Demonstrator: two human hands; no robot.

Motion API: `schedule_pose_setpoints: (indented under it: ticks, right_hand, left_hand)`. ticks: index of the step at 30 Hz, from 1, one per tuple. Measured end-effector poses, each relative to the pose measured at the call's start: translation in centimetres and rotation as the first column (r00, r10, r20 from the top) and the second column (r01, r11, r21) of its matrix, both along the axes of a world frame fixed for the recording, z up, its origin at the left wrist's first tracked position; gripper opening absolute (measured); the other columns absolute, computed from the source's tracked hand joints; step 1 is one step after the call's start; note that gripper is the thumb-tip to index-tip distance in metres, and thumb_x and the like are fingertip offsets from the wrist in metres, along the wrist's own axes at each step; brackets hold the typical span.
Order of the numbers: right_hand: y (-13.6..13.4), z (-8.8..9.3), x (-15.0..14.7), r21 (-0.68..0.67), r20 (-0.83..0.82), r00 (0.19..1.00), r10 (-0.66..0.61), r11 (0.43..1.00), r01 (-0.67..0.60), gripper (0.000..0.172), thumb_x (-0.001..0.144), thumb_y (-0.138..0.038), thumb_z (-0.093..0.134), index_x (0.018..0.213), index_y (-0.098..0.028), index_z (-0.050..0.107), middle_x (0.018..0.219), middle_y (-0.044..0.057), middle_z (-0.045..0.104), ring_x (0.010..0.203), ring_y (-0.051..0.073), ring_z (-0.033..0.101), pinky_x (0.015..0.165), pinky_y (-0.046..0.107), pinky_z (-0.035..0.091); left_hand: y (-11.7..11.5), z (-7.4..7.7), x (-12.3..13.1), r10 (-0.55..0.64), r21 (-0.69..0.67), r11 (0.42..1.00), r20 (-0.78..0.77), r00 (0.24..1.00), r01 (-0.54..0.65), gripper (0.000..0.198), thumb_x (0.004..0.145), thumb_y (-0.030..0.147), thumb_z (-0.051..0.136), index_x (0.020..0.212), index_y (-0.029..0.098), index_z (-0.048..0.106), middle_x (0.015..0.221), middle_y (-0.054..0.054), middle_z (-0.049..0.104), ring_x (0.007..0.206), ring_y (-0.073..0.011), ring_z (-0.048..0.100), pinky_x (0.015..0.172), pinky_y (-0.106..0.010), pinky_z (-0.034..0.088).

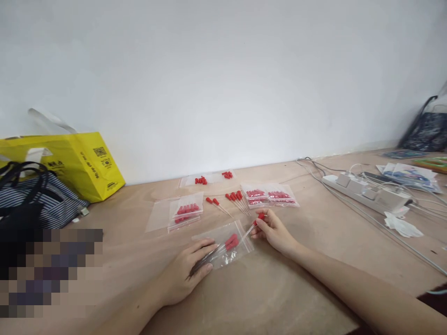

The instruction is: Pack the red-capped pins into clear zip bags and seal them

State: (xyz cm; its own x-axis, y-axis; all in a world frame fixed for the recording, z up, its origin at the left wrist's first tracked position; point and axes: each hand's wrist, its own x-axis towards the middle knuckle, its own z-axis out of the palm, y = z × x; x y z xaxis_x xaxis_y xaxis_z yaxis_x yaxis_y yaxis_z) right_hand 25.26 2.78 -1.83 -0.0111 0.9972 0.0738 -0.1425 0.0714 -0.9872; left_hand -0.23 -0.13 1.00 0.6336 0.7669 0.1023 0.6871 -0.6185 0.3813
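My left hand [190, 270] rests on the near end of a clear zip bag [228, 246], its fingers closed around the bag's edge. Several red-capped droppers lie inside the bag. My right hand [274, 229] pinches the red bulb of one dropper [257, 218], whose clear stem points into the bag's mouth. Loose red-capped droppers [234, 199] lie just beyond on the wooden table [279, 288]. Filled bags [268, 195] sit behind my right hand, and another filled bag [185, 211] lies to the left.
A yellow bag [80, 163] and a striped bag [38, 195] stand at the left by the wall. A white power strip [363, 191] with cables runs along the right. Papers [408, 174] and a dark bag [426, 130] lie at the far right. More bags [209, 178] sit near the wall.
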Motion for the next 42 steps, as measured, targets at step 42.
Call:
schedule_pose_setpoints:
  ticks: [42]
  right_hand:
    - [4.2,1.7,0.9,-0.094,0.534,0.757,0.378,0.915,-0.391,0.016,0.068,-0.029,0.057,0.073,-0.014,0.059,0.064,0.000,0.061,0.043,0.006,0.047,0.037,0.016,0.034]
  left_hand:
    - [0.1,0.1,-0.1,-0.021,0.029,0.999,0.072,0.997,0.019,0.038,0.082,0.028,0.044,0.120,0.028,0.046,0.124,-0.003,0.049,0.112,-0.0225,0.045,0.094,-0.039,0.038]
